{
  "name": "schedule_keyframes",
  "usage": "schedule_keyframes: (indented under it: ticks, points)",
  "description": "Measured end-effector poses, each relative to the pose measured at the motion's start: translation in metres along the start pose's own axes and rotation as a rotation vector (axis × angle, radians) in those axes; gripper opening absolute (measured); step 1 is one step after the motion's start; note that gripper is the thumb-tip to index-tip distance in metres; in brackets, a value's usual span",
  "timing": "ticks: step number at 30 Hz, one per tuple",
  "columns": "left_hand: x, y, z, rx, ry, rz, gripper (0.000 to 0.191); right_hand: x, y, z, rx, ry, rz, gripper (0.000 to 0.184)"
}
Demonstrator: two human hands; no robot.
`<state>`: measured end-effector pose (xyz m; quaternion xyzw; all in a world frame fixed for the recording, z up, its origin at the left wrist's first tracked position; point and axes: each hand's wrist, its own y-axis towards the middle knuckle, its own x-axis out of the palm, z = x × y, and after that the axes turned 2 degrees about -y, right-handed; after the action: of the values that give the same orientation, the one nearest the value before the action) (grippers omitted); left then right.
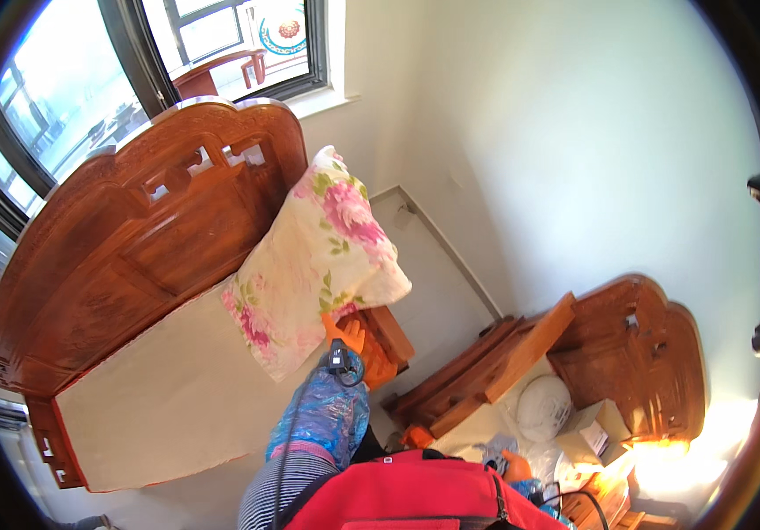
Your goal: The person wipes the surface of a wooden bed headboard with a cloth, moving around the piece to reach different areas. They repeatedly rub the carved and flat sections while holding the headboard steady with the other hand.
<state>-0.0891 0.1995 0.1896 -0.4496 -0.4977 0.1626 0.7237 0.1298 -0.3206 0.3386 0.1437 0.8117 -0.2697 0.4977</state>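
Observation:
My left hand (345, 333), in an orange glove with a blue plastic sleeve cover and a black device strapped at the wrist, reaches to the lower edge of a cream cloth (307, 258) printed with pink flowers. The cloth drapes over the end of a carved wooden sofa (154, 218) and its beige seat pad (181, 397). Whether the fingers grip the cloth cannot be told. At the lower right, my right hand (516, 466), also gloved in orange, is closed around a grey object (498, 450), whose kind is unclear.
A second carved wooden seat (618, 351) stands at the right, holding a round white item (544, 407) and an open cardboard box (592, 430). Walls meet in a corner beyond the sofa. Windows (75, 73) line the upper left. A black cable runs along my left arm.

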Motion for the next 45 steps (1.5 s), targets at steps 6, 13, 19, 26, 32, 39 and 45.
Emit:
schedule_keyframes:
  ticks: [6, 13, 19, 26, 32, 39, 45]
  points:
    - [0.024, 0.054, 0.025, 0.051, -0.120, -0.109, 0.093, 0.031, -0.001, 0.060, 0.454, 0.357, -0.183, 0.036]
    - [0.044, 0.037, 0.044, 0.073, -0.387, -0.258, 0.055, 0.032, 0.041, 0.021, 0.871, 0.868, -0.134, 0.045]
    - [0.005, 0.003, 0.126, 0.266, -0.267, -0.551, 0.035, -0.007, 0.090, -0.099, 0.952, 1.191, -0.139, 0.036]
    - [-0.075, -0.083, 0.263, 0.612, 0.109, -0.532, 0.042, 0.000, 0.140, -0.126, 0.739, 1.198, -0.153, 0.032]
    - [-0.137, -0.151, 0.336, 0.684, -0.081, -0.188, 0.049, 0.076, 0.198, -0.060, 0.504, 1.139, -0.133, 0.034]
    - [-0.275, -0.113, 0.368, 0.274, 0.023, -0.281, 0.058, 0.074, 0.217, -0.087, 0.543, 1.310, -0.196, 0.036]
    - [-0.241, -0.051, 0.307, -0.113, 0.584, 0.452, 0.080, 0.039, 0.233, -0.162, 0.457, 1.336, -0.161, 0.038]
